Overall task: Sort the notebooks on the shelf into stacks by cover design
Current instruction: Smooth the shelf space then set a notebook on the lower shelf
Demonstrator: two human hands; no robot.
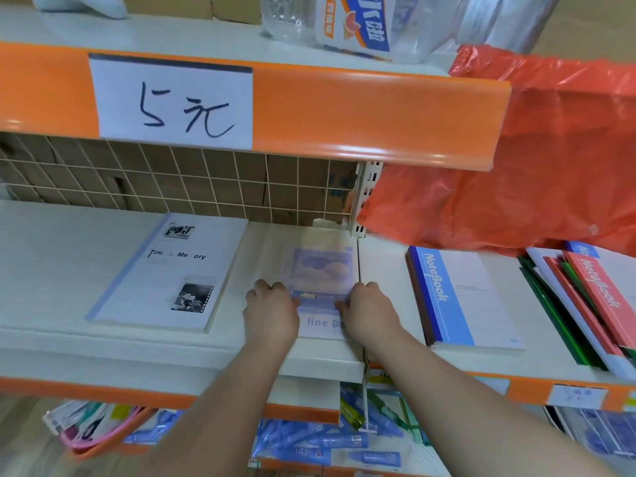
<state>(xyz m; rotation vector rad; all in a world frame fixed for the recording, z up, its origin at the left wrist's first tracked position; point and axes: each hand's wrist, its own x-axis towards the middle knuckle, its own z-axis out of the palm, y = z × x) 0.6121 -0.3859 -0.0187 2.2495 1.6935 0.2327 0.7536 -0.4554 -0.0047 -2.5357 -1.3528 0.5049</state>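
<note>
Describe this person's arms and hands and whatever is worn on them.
The left forearm and right forearm are bare, with no sleeve in view. The left grip and right grip are bare hands. No glove, ring, watch or bracelet shows, and there are no markings or cables.

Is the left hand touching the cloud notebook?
Touching. Head view shows the left hand curled over the cloud notebook at its left edge, with the right hand holding the opposite edge.

We face white shelves (51, 256) with orange front strips (344, 115), a wire grid (206, 187) behind, and cardboard boxes (86, 173) beyond it.
</note>
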